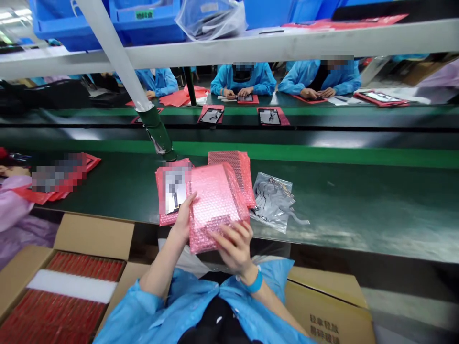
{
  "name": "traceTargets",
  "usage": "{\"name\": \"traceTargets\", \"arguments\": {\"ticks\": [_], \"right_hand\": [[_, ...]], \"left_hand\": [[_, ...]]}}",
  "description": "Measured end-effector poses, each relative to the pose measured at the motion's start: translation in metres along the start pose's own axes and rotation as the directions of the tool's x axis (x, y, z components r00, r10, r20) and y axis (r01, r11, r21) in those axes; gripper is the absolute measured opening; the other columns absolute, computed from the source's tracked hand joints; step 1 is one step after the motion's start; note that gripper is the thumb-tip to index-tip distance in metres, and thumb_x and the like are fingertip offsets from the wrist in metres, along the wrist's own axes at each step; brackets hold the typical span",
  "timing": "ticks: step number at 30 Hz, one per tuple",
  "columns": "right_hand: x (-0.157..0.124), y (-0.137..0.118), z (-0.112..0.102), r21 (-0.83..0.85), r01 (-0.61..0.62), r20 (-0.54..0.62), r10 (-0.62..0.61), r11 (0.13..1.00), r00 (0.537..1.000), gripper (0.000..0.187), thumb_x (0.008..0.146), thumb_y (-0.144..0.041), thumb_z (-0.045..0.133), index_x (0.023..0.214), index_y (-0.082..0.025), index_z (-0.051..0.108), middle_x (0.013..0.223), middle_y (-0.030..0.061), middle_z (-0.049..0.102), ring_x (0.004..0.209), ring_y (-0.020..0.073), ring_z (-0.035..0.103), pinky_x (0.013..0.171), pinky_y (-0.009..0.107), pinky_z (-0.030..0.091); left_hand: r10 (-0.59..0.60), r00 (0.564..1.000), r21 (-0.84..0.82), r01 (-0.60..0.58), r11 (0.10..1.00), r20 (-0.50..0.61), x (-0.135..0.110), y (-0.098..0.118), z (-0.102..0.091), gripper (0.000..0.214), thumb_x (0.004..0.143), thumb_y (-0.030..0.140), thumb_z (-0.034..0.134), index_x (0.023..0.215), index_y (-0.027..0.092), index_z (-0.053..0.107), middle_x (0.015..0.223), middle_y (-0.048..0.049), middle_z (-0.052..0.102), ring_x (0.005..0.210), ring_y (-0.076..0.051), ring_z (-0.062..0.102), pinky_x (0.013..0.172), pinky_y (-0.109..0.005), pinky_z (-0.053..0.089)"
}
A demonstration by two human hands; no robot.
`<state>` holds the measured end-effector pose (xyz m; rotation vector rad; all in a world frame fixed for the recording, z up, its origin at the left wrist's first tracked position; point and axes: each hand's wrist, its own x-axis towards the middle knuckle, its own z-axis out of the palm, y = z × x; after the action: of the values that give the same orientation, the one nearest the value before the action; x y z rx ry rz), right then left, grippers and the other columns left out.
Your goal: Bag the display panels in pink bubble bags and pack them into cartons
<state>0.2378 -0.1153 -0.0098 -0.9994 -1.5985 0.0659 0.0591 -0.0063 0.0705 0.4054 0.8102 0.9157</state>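
A pink bubble-wrap bag [215, 196] is held up at the table's near edge, tilted towards me. My left hand [184, 217] grips its left edge, the thumb on the front face. Across its lower right front lie the spread, slightly blurred fingers of my right hand [234, 242]; its thumb is not clear. Behind on the left, a flat panel with a white face and dark strip [175, 188] rests on pink wrap. More pink bubble-wrap bags [241, 167] lie behind the held one. To the right is a clear plastic bag of dark flex cables [273, 199].
An open carton [95, 234] packed with red-edged pieces stands at lower left, a closed carton [330, 306] at lower right. A post [158, 134] rises from the green table [358, 205] to a shelf with blue bins [147, 21]. Co-workers in blue sit opposite; another person's sleeve [21, 229] is left.
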Motion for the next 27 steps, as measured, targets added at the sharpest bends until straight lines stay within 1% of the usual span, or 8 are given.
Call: {"name": "traceTargets", "arguments": {"ticks": [1, 3, 5, 8, 11, 16, 20, 27], "right_hand": [[-0.004, 0.001, 0.001, 0.068, -0.157, -0.134, 0.165, 0.985, 0.977, 0.052, 0.096, -0.028, 0.081, 0.144, -0.046, 0.073, 0.144, 0.0002, 0.074, 0.137, 0.0291, 0.064, 0.127, 0.054, 0.039], [-0.002, 0.003, 0.002, 0.372, -0.425, -0.277, 0.536, 0.825, 0.798, 0.059, 0.093, -0.032, 0.084, 0.15, -0.041, 0.068, 0.155, 0.005, 0.066, 0.144, 0.03, 0.06, 0.127, 0.057, 0.042], [0.007, 0.005, 0.004, 0.684, -0.528, -0.099, 0.781, 0.503, 0.617, 0.067, 0.093, -0.038, 0.083, 0.156, -0.04, 0.06, 0.158, 0.0059, 0.062, 0.143, 0.0271, 0.061, 0.127, 0.056, 0.045], [0.022, 0.004, 0.009, 0.809, -0.585, 0.334, 0.769, 0.063, 0.545, 0.061, 0.087, -0.048, 0.087, 0.143, -0.037, 0.066, 0.145, 0.0046, 0.071, 0.132, 0.0257, 0.069, 0.122, 0.056, 0.052], [0.031, 0.001, 0.013, 0.769, -0.628, 0.559, 0.608, -0.124, 0.564, 0.053, 0.077, -0.054, 0.095, 0.121, -0.034, 0.072, 0.128, 0.0037, 0.079, 0.123, 0.0293, 0.074, 0.118, 0.062, 0.056], [0.036, -0.001, 0.027, 0.716, -0.693, 0.61, 0.56, -0.085, 0.561, 0.047, 0.084, -0.058, 0.09, 0.119, -0.032, 0.073, 0.117, 0.0037, 0.081, 0.113, 0.0292, 0.08, 0.109, 0.061, 0.062], [0.031, 0.002, 0.032, 0.665, -0.744, 0.547, 0.716, -0.058, 0.434, 0.046, 0.074, -0.055, 0.099, 0.1, -0.025, 0.074, 0.091, 0.0009, 0.081, 0.083, 0.0225, 0.079, 0.086, 0.045, 0.07], [-0.003, 0.029, -0.061, 0.547, -0.808, 0.176, 0.913, 0.22, 0.367, 0.059, 0.064, -0.047, 0.1, 0.112, -0.023, 0.077, 0.091, 0.0031, 0.083, 0.079, 0.0253, 0.081, 0.077, 0.04, 0.07]], "left_hand": [[0.032, 0.999, -0.016, -0.032, 0.999, -0.037, 0.002, 0.005, 0.002, 0.042, 0.092, 0.041, 0.076, 0.121, 0.012, 0.076, 0.106, -0.0162, 0.085, 0.107, -0.037, 0.083, 0.101, -0.049, 0.068], [0.114, 0.989, -0.041, -0.118, 0.992, -0.09, 0.004, 0.015, 0.005, 0.033, 0.089, 0.03, 0.075, 0.117, 0.013, 0.077, 0.105, -0.0139, 0.086, 0.113, -0.036, 0.083, 0.107, -0.048, 0.066], [0.22, 0.971, -0.017, -0.222, 0.975, -0.091, 0.003, 0.025, 0.01, 0.031, 0.089, 0.028, 0.074, 0.116, 0.014, 0.078, 0.109, -0.012, 0.086, 0.12, -0.036, 0.081, 0.112, -0.049, 0.064], [0.374, 0.927, 0.128, -0.368, 0.921, -0.026, -0.002, 0.047, 0.018, 0.036, 0.096, 0.039, 0.07, 0.124, 0.016, 0.078, 0.121, -0.0104, 0.085, 0.133, -0.037, 0.074, 0.118, -0.052, 0.06], [0.489, 0.871, 0.294, -0.479, 0.827, 0.046, -0.003, 0.073, 0.023, 0.047, 0.108, 0.051, 0.056, 0.132, 0.014, 0.075, 0.131, -0.0104, 0.081, 0.144, -0.04, 0.066, 0.119, -0.059, 0.059], [0.632, 0.77, 0.413, -0.603, 0.683, 0.08, 0.008, 0.109, 0.014, 0.051, 0.116, 0.053, 0.044, 0.14, 0.015, 0.069, 0.141, -0.0098, 0.073, 0.154, -0.044, 0.055, 0.114, -0.064, 0.06], [0.715, 0.698, 0.397, -0.668, 0.63, 0.041, 0.013, 0.137, -0.004, 0.049, 0.119, 0.048, 0.037, 0.142, 0.015, 0.066, 0.147, -0.0085, 0.069, 0.159, -0.044, 0.049, 0.116, -0.064, 0.056], [0.735, 0.678, 0.477, -0.652, 0.59, 0.019, 0.041, 0.188, -0.069, 0.066, 0.119, 0.046, 0.022, 0.128, 0.001, 0.07, 0.131, -0.0177, 0.077, 0.142, -0.039, 0.067, 0.114, -0.056, 0.055]]}}
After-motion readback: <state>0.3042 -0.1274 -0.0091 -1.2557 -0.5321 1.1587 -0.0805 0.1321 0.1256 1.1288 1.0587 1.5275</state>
